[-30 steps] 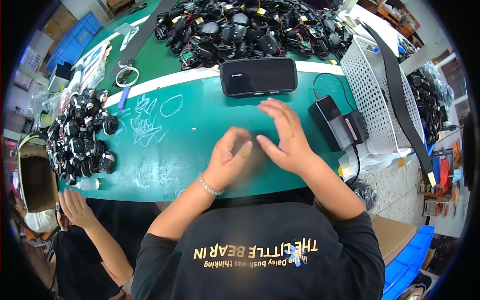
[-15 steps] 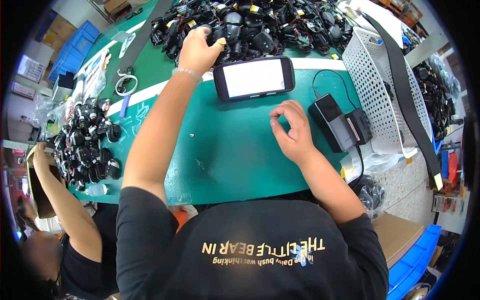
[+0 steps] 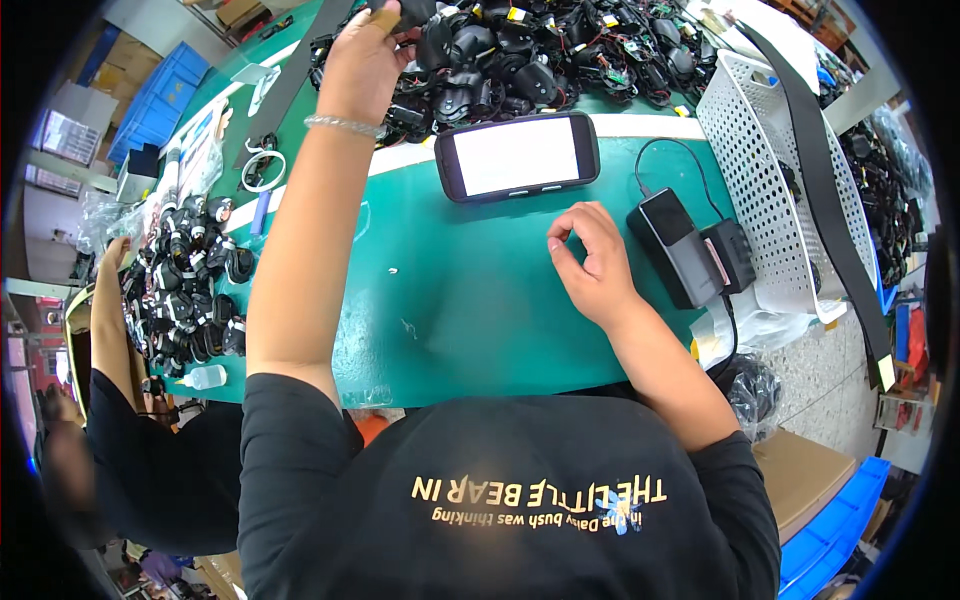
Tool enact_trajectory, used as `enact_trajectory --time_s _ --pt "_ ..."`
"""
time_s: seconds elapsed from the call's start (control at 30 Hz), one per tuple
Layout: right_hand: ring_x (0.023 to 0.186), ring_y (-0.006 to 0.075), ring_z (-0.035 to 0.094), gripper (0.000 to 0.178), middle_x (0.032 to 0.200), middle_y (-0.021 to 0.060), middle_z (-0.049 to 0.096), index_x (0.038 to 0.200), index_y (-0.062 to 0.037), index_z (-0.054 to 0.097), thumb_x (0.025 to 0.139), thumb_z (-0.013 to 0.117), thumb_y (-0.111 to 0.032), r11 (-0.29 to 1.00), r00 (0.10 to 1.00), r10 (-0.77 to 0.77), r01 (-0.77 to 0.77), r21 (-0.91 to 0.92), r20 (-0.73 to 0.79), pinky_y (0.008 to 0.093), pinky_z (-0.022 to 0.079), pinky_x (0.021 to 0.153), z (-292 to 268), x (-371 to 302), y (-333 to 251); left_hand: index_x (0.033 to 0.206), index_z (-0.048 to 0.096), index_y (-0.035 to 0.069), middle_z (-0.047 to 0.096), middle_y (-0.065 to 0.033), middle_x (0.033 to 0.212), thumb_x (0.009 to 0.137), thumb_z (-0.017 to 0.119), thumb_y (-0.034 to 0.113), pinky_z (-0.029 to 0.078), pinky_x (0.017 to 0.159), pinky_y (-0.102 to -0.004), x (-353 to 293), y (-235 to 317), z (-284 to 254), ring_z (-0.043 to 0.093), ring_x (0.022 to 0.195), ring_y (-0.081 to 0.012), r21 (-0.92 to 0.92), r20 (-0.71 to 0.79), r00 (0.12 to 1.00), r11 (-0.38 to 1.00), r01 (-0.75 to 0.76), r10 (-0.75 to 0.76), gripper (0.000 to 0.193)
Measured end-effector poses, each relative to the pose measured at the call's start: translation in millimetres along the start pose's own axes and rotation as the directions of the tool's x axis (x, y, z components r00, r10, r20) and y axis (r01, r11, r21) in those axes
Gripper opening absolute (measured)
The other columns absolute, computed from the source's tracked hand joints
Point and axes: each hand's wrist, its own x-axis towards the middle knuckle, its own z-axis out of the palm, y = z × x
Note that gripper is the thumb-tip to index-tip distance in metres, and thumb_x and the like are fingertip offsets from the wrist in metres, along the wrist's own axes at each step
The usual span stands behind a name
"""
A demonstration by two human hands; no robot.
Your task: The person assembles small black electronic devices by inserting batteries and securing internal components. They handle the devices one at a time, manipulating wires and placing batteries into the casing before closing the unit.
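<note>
My left hand (image 3: 362, 72) is stretched out to the far left part of a big heap of black plastic housings (image 3: 535, 80) with wires and bits of circuit board. Its fingers close around a rounded black housing (image 3: 412, 12), partly hidden by the hand. A yellow cover sits on one fingertip, and a clear bracelet is on the wrist. Over the table, below a phone-like device (image 3: 516, 157) with a bright white screen, my right hand (image 3: 598, 268) hovers with curled fingers, thumb near the forefinger. Nothing shows between them.
Right of my right hand lie a black box-shaped device (image 3: 672, 245) with cables and a white perforated basket (image 3: 765, 190). Black-and-white parts (image 3: 185, 290) are heaped at the green table's left, near a small bottle (image 3: 205, 377). A co-worker's arm (image 3: 112, 320) is beside them.
My left hand has moved farther away and a little left, turning so its thumb points up, and now has a black housing in it. My right hand has hardly moved. The co-worker's arm has shifted.
</note>
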Motion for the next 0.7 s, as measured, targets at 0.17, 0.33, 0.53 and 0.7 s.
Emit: enact_trajectory --time_s 0.17,0.33,0.53,0.7 --pt "0.073 0.0278 0.05 0.008 0.07 0.0079 0.053 0.073 -0.0039 0.05 0.071 0.057 -0.001 1.0 1.0 -0.001 0.001 -0.008 0.011 0.036 0.038 0.067 1 -1 0 0.102 0.058 0.009 0.061 -0.006 0.102 0.091 0.053 0.024 0.044 0.074 -0.0322 -37 6 27 0.055 0.094 -0.0206 -0.059 0.043 0.999 0.998 0.018 -0.016 0.019" --pt "0.074 0.0279 0.05 0.006 0.071 0.0082 0.053 0.074 -0.0039 0.051 0.072 0.056 -0.002 1.0 0.998 -0.012 0.013 -0.021 0.057 0.0358 0.039 0.068 2 -2 -1 0.108 0.055 0.008 0.061 -0.0094 0.103 0.094 0.048 0.024 0.044 0.08 -0.0371 -37 7 24 0.055 0.096 -0.0238 -0.14 -0.039 0.995 0.985 -0.1 0.096 0.022" --pt "0.075 0.0277 0.05 0.005 0.072 0.0085 0.054 0.075 -0.0034 0.051 0.073 0.056 -0.003 1.0 0.998 0.02 -0.02 -0.004 0.055 0.0359 0.039 0.07 5 -5 -2 0.11 0.051 0.006 0.059 -0.0145 0.105 0.096 0.04 0.026 0.04 0.089 -0.0477 -33 29 -25 0.053 0.1 -0.0282 -0.277 -0.054 0.996 0.958 -0.077 0.064 0.027" --pt "0.08 0.025 0.052 0.016 0.085 0.0101 0.056 0.094 -0.0024 0.052 0.078 0.057 -0.004 0.999 0.997 0.049 -0.05 0.019 0.057 0.0342 0.041 0.074 1 -12 -2 0.115 0.048 0.006 0.057 -0.0163 0.107 0.096 0.038 0.028 0.038 0.092 -0.0502 -81 44 -5 0.054 0.102 -0.0286 -0.418 0.098 0.989 0.907 -0.06 0.11 0.031"
